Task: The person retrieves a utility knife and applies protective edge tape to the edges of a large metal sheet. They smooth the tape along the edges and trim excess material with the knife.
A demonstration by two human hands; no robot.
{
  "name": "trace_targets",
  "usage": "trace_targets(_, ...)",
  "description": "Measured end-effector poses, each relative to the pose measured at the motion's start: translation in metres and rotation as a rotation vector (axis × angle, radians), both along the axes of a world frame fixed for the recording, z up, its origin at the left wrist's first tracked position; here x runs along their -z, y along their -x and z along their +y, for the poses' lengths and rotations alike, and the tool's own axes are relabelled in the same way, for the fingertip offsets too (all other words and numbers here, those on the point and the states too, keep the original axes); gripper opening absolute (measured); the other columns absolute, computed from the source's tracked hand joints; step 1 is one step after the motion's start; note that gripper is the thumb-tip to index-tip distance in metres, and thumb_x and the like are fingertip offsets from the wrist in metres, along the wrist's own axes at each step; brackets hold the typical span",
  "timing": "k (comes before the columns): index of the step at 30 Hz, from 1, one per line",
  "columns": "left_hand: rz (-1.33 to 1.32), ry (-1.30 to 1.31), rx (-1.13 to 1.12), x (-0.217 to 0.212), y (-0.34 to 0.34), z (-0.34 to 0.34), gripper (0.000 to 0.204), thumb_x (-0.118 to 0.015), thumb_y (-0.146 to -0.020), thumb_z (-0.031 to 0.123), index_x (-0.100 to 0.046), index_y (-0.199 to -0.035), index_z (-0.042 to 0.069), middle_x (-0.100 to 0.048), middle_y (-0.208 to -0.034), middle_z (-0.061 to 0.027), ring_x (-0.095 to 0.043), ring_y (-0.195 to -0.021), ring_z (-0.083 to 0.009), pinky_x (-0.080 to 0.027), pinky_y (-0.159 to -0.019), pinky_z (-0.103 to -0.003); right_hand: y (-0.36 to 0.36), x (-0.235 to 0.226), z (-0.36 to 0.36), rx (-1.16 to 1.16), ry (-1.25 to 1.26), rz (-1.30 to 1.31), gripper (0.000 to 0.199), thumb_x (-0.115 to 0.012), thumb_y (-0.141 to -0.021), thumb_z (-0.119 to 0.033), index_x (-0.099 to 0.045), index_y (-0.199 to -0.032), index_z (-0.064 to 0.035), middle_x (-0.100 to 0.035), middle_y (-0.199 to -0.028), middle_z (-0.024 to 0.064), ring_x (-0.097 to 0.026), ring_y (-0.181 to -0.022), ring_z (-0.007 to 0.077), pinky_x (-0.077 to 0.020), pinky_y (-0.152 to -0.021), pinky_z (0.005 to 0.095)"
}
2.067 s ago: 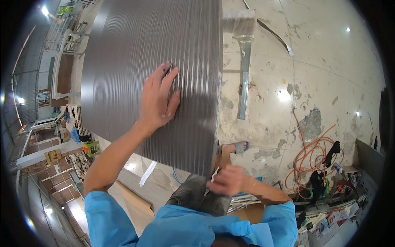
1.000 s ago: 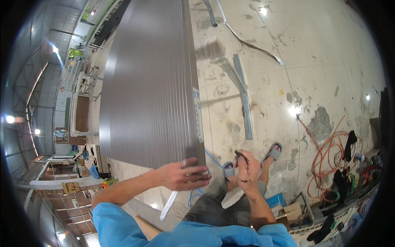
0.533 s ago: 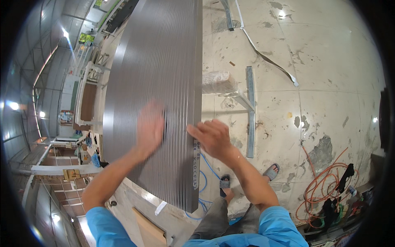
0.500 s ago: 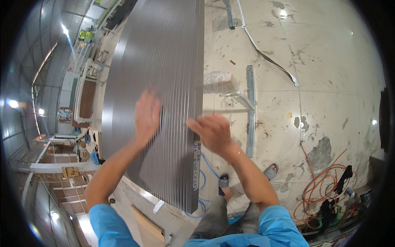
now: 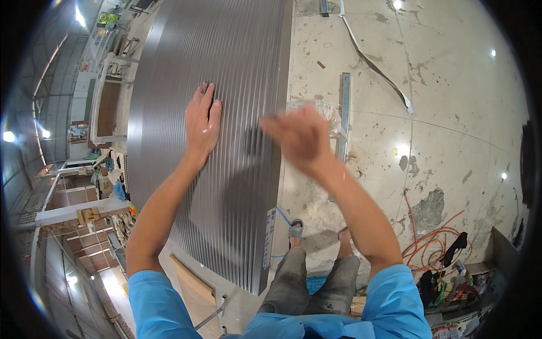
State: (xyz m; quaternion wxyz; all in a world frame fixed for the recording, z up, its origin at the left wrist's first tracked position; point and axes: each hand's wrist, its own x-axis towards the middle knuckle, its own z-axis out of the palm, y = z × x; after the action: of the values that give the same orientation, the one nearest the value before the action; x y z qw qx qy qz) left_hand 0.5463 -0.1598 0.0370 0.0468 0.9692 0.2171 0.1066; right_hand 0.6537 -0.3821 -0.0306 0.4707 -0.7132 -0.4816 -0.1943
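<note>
A long dark grey-brown ribbed panel point(image 5: 226, 203) stretches in front of me, its ridges running lengthwise. My left hand point(image 5: 202, 125) rests palm down on the ridges, fingers extended and somewhat apart, gripping nothing. White specks show on the back of that hand. At the panel's right edge hovers my right hand point(image 5: 302, 138), smeared by motion, its thumb side toward the ridges. Whether it touches the panel or pinches anything cannot be made out. Handwritten marks on a pale label point(image 5: 270, 226) sit on the panel's near right side.
A plastic-wrapped block point(image 5: 333, 113) and a metal bar point(image 5: 345, 93) lie right of the panel. A dark strip point(image 5: 375, 68) crosses the stained tile floor. Orange hose point(image 5: 435, 248) coils at lower right, beside assorted clutter. A wooden board point(image 5: 192, 277) leans at lower left. Racks point(image 5: 107, 107) stand left.
Both hands have moved farther forward along the panel. The left hand, blurred before, now lies sharp on the ridges. My right hand has become more blurred. My feet have shifted, and the view has moved.
</note>
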Motion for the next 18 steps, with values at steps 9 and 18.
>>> trace_targets(9, -0.009, 0.009, 0.020, 0.004, -0.001, 0.001, 0.052, -0.045, -0.102, 0.031, -0.048, -0.145, 0.001, -0.044, -0.150, -0.0236, -0.038, -0.140, -0.0405, -0.026, -0.117, -0.049, 0.121, 0.007, -0.080, -0.318, -0.104, 0.102, 0.026, -0.060, -0.088, -0.014, -0.065, -0.113, -0.0151, -0.044, -0.073, -0.0009, -0.053, -0.068, 0.0121, -0.0468, -0.073, 0.0306)
trace_targets(18, -0.039, -0.004, 0.073, -0.010, 0.011, 0.000, 0.050, -0.045, -0.101, 0.029, -0.050, -0.141, -0.002, -0.046, -0.147, -0.0258, -0.040, -0.137, -0.0425, -0.027, -0.115, -0.053, -0.053, -0.038, -0.001, -0.197, 0.186, 0.052, 0.029, -0.062, -0.081, -0.006, -0.065, -0.108, -0.0142, -0.055, -0.067, 0.0014, -0.058, -0.064, 0.0180, -0.0382, -0.071, 0.0349)
